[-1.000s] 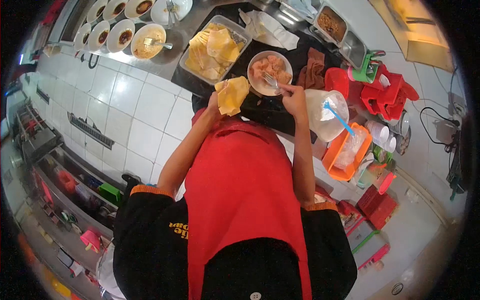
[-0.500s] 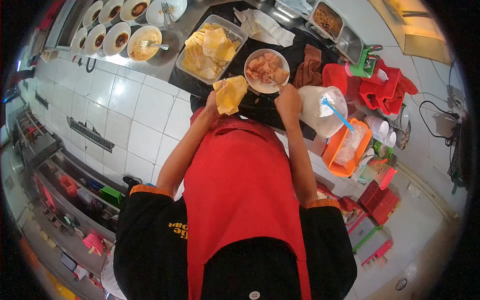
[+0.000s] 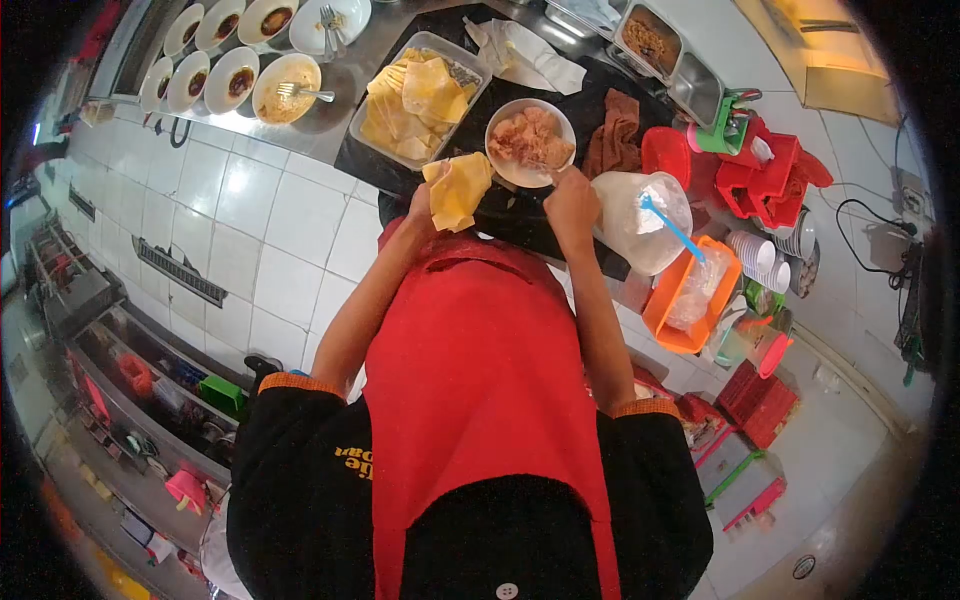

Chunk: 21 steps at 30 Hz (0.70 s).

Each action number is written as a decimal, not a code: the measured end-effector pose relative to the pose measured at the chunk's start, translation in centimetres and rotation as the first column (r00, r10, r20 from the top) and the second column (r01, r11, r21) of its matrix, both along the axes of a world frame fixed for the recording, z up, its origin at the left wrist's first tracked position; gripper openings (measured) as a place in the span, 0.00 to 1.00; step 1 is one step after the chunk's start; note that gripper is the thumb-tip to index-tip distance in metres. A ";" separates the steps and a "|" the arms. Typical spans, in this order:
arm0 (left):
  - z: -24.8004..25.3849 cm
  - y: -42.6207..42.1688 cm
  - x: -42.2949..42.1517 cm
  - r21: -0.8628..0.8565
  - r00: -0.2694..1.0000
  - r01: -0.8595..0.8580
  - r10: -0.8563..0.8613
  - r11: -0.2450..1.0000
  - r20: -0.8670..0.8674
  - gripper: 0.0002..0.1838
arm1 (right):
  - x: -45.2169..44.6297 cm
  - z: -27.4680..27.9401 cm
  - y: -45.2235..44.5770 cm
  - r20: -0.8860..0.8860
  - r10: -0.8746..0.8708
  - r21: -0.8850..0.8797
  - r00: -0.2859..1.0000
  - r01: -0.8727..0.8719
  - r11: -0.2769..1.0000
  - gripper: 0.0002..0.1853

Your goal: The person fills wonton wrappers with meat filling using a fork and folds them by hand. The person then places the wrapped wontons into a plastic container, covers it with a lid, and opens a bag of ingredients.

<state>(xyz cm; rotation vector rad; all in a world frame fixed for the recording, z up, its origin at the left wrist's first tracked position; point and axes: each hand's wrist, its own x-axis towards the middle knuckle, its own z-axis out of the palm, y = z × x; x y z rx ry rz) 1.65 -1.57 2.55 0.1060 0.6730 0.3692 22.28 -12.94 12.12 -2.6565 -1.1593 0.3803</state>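
My left hand is closed on a yellow dough wrapper, which hangs over the fingers and hides most of them. Whether it is one sheet or a few, I cannot tell. Just beyond sits a white bowl of pinkish minced meat. At the bowl's near right rim, my right hand is closed; what it grips is too small to make out. Behind the left hand, a clear plastic tray holds more yellow wrappers.
A brown cloth lies right of the bowl. Close to my right forearm stand a white tub with a blue-handled utensil and an orange basket. Several bowls with dark sauce line the steel counter at back left.
My right hand has shifted very slightly at the bowl's rim, and the meat lies a little differently. My left hand keeps its hold on the wrapper.
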 end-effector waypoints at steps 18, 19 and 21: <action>-1.2 -0.1 -0.4 0.057 0.998 0.042 -0.039 0.997 -0.057 0.30 | -0.3 3.1 -1.0 -0.082 0.157 -0.011 0.984 -0.159 0.987 0.11; -0.9 -0.1 -0.5 0.060 0.997 0.036 -0.032 0.998 -0.067 0.30 | 0.4 3.0 -1.4 -0.261 0.157 0.118 0.952 -0.130 0.984 0.14; 0.3 0.0 -0.9 0.067 0.999 0.041 -0.041 0.997 -0.003 0.29 | 1.0 4.1 -1.3 -0.530 0.216 0.279 0.820 -0.071 0.958 0.19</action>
